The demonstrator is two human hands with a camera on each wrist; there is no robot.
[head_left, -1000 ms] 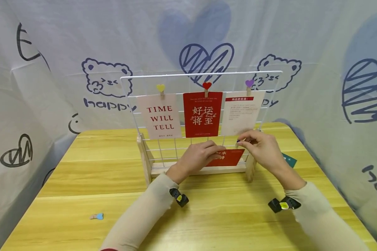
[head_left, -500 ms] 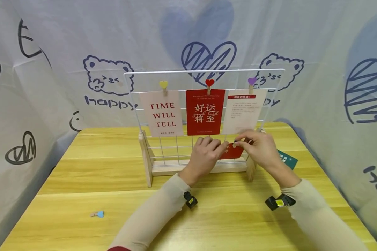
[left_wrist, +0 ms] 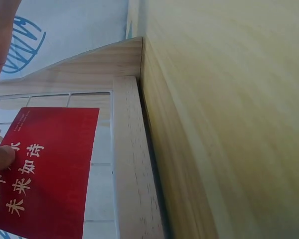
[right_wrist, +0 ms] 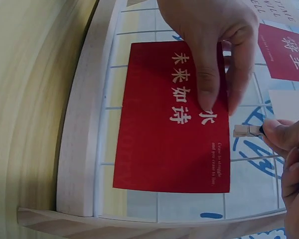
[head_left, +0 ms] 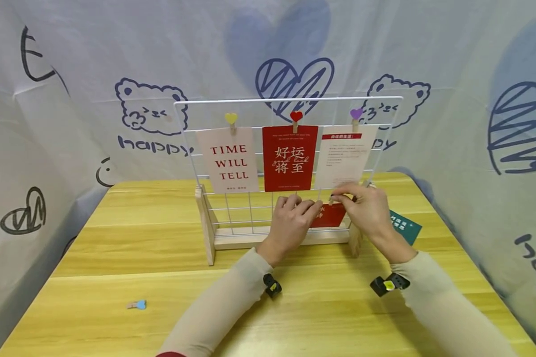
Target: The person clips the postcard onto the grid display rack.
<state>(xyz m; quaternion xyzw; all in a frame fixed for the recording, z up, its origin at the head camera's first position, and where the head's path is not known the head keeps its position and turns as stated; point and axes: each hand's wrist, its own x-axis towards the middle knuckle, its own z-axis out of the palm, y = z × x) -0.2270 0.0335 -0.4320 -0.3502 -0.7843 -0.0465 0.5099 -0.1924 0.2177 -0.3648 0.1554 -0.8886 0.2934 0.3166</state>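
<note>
My left hand (head_left: 290, 220) pinches a red card (right_wrist: 154, 144) with white lettering between thumb and fingers. That card lies close in front of the lower right part of a white wire grid rack (head_left: 238, 221), just below a hanging white card (head_left: 344, 157). A small wooden clothespin (right_wrist: 246, 130) with a dark end is pinched between the thumb and finger of my right hand (head_left: 368, 210). In the right wrist view, the clothespin's tip points at the card's top edge, a small gap away. The fingers behind the card are partly hidden.
Across the rack's upper row hang a pink card (head_left: 228, 161), another red card (head_left: 290, 158) and the white one, each under a heart clothespin. A green card (head_left: 406, 227) lies behind my right wrist. A blue-heart clothespin (head_left: 137, 305) lies on the table (head_left: 129, 238) at front left.
My left hand has shifted right with the red card and raised it slightly against the grid. My right hand, still pinching the clothespin, has moved a little left toward the card's top edge.
</note>
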